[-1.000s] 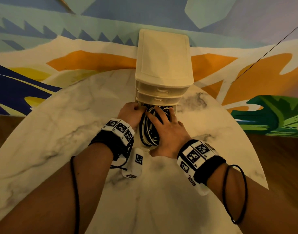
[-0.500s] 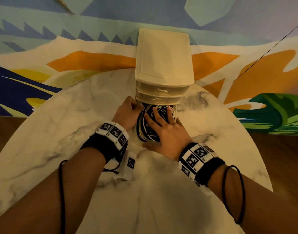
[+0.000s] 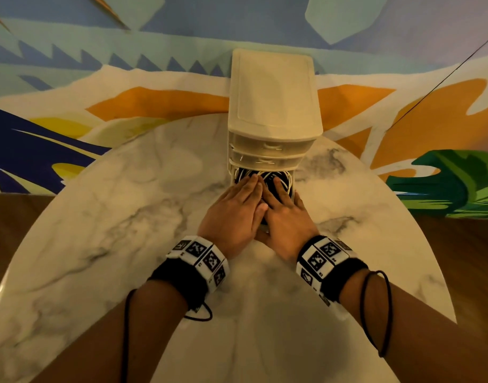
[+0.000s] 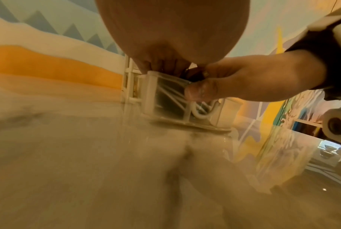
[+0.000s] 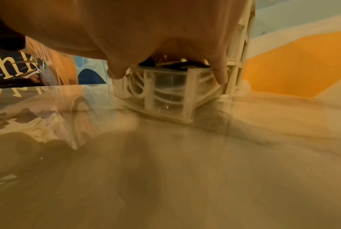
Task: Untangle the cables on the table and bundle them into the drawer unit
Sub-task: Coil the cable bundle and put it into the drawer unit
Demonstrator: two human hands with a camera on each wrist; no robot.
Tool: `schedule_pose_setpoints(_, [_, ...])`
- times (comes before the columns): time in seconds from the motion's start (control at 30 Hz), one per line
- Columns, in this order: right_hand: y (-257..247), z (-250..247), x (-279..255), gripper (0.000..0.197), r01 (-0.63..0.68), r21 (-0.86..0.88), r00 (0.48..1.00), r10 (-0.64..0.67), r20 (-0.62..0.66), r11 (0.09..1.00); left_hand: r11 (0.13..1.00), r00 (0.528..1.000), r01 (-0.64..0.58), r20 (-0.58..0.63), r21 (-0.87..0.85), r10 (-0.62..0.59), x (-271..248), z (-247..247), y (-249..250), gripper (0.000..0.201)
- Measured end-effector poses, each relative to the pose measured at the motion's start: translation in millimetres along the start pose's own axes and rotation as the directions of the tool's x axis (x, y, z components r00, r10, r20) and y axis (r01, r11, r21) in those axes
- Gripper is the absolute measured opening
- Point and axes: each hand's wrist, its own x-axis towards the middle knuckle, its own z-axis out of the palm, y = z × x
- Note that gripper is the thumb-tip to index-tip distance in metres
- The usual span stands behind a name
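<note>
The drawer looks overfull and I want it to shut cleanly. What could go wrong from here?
1. The cables bulge above the drawer rim; loops may catch under the drawer above.
2. Once the left hand and right hand lift, the coils may spring up.
3. Fingers over the rim could get pinched.

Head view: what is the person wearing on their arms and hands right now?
Both arms are bare, with no sleeves or gloves. The left hand and right hand each sit ahead of a black wrist strap carrying a white band of blocks printed with black square fiducial markers; the right one matches. A thin black cable loops along the right forearm, another along the left.
</note>
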Motion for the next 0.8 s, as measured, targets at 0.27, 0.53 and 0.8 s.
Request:
schedule_pose_setpoints(0.27, [0.3,1.0,1.3,0.086,-0.005,0.022,1.0,0.005,0.007,1.0,0.976,0.987,0.161,0.005,0.145,-0.163,0.2,-7.0,-6.9,0.077])
schedule_pose_setpoints(0.53, [-5.8,11.4,-7.5,0.08,-0.081,0.027,0.995,0.082,-0.062,0.996,0.955,0.97,0.228,0.047,0.19,-0.24,1.8,-9.7,2.2,0.075])
schedule_pose_setpoints(0.8, [-2.9,4.3,-3.0,0.079,-0.031,0.06,0.999,0.031,-0.013,0.998,0.937,0.948,0.269,0.109,0.221,-0.298,8.7,-21.0,15.3,0.069])
